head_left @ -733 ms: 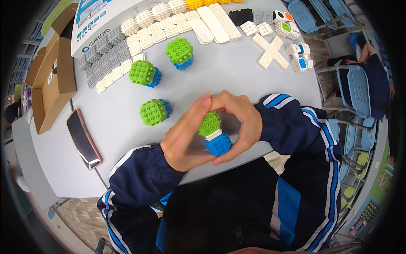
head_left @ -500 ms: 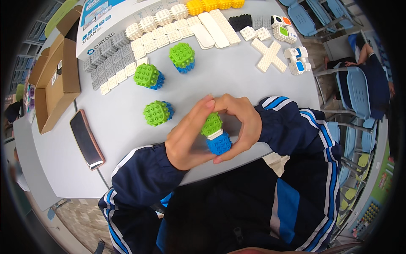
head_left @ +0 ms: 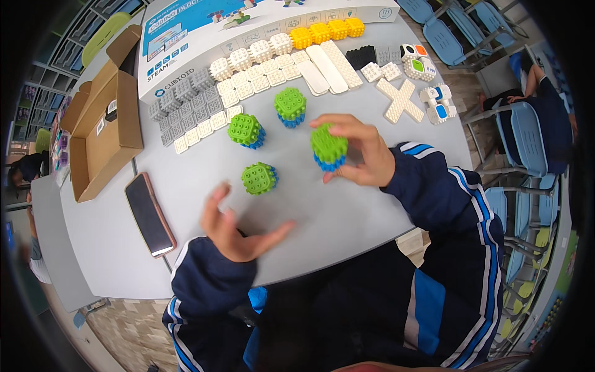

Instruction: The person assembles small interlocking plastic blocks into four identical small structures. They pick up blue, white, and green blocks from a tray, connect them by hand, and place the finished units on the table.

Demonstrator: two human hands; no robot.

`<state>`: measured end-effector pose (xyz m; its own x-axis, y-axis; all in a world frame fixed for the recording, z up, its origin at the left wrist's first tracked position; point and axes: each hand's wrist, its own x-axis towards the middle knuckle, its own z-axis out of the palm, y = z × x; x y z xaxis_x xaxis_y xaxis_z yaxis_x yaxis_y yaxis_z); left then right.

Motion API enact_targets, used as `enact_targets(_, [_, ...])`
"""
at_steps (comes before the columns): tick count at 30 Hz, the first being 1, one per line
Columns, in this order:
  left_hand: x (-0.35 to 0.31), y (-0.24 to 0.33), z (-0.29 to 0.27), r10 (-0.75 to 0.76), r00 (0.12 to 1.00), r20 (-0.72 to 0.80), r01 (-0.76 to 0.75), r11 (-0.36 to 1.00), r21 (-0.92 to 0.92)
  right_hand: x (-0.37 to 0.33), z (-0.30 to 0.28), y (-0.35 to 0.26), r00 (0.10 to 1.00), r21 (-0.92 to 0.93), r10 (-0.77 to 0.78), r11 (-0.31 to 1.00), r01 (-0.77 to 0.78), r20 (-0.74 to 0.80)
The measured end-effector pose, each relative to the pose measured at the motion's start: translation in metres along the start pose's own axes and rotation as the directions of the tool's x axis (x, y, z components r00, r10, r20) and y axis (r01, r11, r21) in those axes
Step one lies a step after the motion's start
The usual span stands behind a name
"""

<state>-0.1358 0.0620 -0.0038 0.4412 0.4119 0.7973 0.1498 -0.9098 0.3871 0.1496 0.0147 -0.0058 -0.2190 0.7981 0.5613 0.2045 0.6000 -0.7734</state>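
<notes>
A studded block stack [head_left: 329, 147], green above and blue below, is pinched between the thumb and fingers of my right hand [head_left: 367, 154]. Near the table's front, my left hand [head_left: 238, 230] is spread with nothing in it, slightly blurred. Three similar green-and-blue stacks stand on the table: one stack [head_left: 290, 106] farther back, another stack [head_left: 246, 130] to its left, and a tilted stack [head_left: 260, 178] closest to my left hand.
Yellow blocks [head_left: 320, 35], white blocks [head_left: 260, 49], grey blocks [head_left: 183, 92] and flat plates [head_left: 248, 84] line a large printed box [head_left: 180, 62]. A white X-shaped plate [head_left: 400, 101] lies right. An open cardboard box [head_left: 93, 149] and a phone [head_left: 150, 214] are left.
My hands have come apart. The right has raised the stack away from me, its two blocks now pressed closely together; the left has let go and moved left. The view has shifted.
</notes>
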Motion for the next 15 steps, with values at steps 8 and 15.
enact_targets(8, [0.011, -0.012, 0.001, -0.453, 0.856, 0.249, 0.503, 0.841, -0.2, 0.013, -0.006, -0.005, 0.978, -0.215, 0.087, 0.976, -0.044, 0.192])
enact_targets(15, [0.022, -0.008, 0.001, -0.429, 0.82, 0.378, 0.488, 0.87, -0.069, 0.006, 0.0, 0.003, 0.976, -0.218, 0.022, 0.976, 0.026, 0.216])
